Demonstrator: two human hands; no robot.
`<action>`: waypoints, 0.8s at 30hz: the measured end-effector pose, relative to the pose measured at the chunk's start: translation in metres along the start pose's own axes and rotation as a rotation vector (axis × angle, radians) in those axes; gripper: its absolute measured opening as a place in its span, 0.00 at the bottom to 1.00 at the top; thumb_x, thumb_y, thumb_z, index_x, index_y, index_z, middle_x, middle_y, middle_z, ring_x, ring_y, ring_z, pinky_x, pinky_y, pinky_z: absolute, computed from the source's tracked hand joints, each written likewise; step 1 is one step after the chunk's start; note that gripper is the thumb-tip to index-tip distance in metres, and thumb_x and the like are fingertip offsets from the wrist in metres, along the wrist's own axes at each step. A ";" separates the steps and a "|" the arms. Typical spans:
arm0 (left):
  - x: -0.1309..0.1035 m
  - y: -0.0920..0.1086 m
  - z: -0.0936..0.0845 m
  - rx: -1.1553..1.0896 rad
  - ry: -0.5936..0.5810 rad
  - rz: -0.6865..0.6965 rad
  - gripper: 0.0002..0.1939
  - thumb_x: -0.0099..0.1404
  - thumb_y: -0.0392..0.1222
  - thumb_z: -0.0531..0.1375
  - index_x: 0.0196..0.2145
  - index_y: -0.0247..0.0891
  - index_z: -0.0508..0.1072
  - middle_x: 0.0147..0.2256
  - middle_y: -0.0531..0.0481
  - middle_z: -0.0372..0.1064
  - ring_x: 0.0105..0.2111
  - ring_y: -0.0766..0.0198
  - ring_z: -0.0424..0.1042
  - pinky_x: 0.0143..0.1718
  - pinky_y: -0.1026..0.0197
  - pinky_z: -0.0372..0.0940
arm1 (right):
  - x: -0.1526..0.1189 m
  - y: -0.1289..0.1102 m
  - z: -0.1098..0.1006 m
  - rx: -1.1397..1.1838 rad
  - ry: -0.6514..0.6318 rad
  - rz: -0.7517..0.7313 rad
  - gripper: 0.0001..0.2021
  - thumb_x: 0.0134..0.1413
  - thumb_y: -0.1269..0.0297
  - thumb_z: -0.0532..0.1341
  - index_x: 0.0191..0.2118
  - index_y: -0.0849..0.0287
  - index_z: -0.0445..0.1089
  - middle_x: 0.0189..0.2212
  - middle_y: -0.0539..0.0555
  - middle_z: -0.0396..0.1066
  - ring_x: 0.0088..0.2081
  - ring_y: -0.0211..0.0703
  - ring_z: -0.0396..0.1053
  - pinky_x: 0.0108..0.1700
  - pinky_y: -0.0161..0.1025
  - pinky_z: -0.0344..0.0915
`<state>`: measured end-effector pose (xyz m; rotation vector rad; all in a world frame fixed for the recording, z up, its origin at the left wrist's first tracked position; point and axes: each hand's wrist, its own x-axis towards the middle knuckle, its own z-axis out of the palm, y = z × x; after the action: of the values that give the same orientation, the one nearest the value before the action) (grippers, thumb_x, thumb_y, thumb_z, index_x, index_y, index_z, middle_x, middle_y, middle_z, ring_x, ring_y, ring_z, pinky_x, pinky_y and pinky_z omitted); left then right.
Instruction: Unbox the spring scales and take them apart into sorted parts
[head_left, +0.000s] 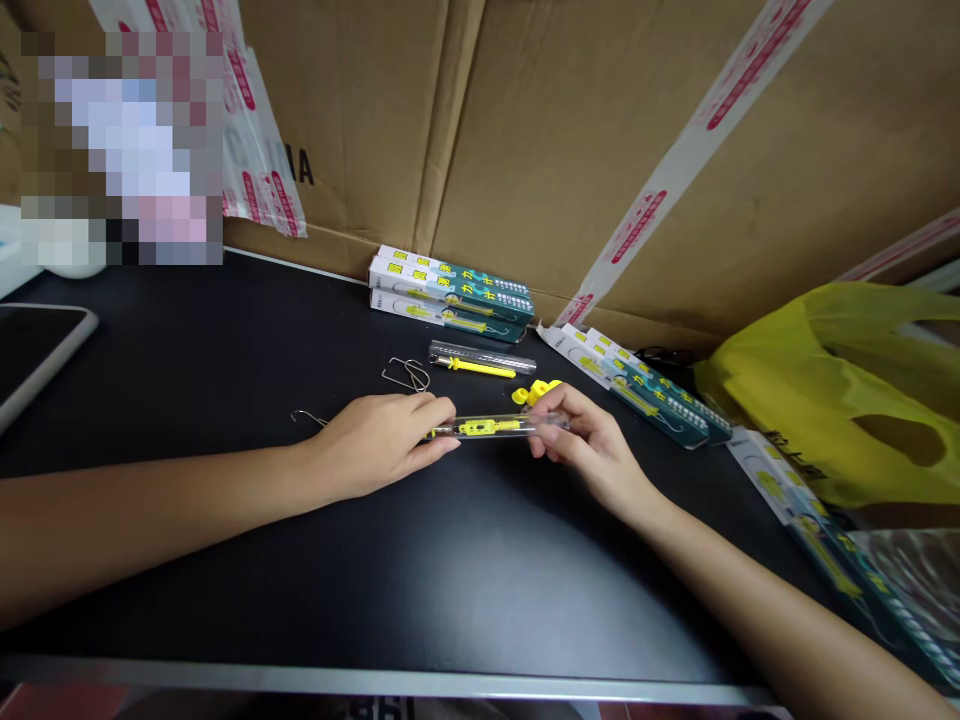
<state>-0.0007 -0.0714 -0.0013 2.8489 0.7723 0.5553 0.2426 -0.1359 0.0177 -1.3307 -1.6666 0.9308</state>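
Note:
A clear tube (491, 427) with yellow parts inside lies level between my two hands, above the black table. Its left end is pinched by my left hand (382, 440), where a wire hook (307, 416) sticks out to the left. The fingers of my right hand (581, 440) close round the tube's right end. Just beyond are a second clear tube (517, 358), a yellow rod (480, 368) with a metal end, and bent wire hooks (407, 375). Small yellow caps (540, 390) sit behind my right fingertips, which partly hide them.
Printed boxes are stacked (450, 295) at the back, with more boxes (637, 385) to the right and along the right edge (840, 550). A yellow plastic bag (840, 380) stands at the right. A phone (37, 350) lies on the black table (450, 590) at left. Cardboard (562, 130) rises behind.

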 end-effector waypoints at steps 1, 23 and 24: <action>0.000 0.000 0.000 -0.004 -0.005 -0.006 0.10 0.70 0.46 0.49 0.37 0.38 0.64 0.33 0.54 0.68 0.29 0.67 0.69 0.27 0.65 0.57 | 0.000 0.000 0.000 0.012 -0.001 0.008 0.08 0.55 0.59 0.58 0.34 0.57 0.61 0.21 0.47 0.65 0.22 0.35 0.60 0.23 0.33 0.53; 0.000 0.000 -0.004 -0.174 0.070 -0.048 0.12 0.65 0.45 0.51 0.45 0.38 0.62 0.40 0.50 0.65 0.36 0.64 0.68 0.36 0.63 0.63 | -0.005 -0.005 0.004 0.040 0.007 -0.003 0.09 0.56 0.57 0.58 0.36 0.56 0.61 0.21 0.46 0.64 0.21 0.34 0.58 0.22 0.32 0.55; 0.000 -0.001 -0.005 -0.190 0.088 -0.058 0.13 0.65 0.46 0.51 0.45 0.37 0.62 0.41 0.49 0.65 0.37 0.63 0.68 0.37 0.62 0.63 | -0.006 -0.006 0.006 0.015 0.002 -0.018 0.09 0.56 0.57 0.59 0.36 0.56 0.62 0.22 0.47 0.63 0.22 0.34 0.59 0.23 0.32 0.57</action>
<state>-0.0029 -0.0704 0.0028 2.6358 0.7692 0.7087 0.2354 -0.1433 0.0194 -1.3036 -1.6642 0.9292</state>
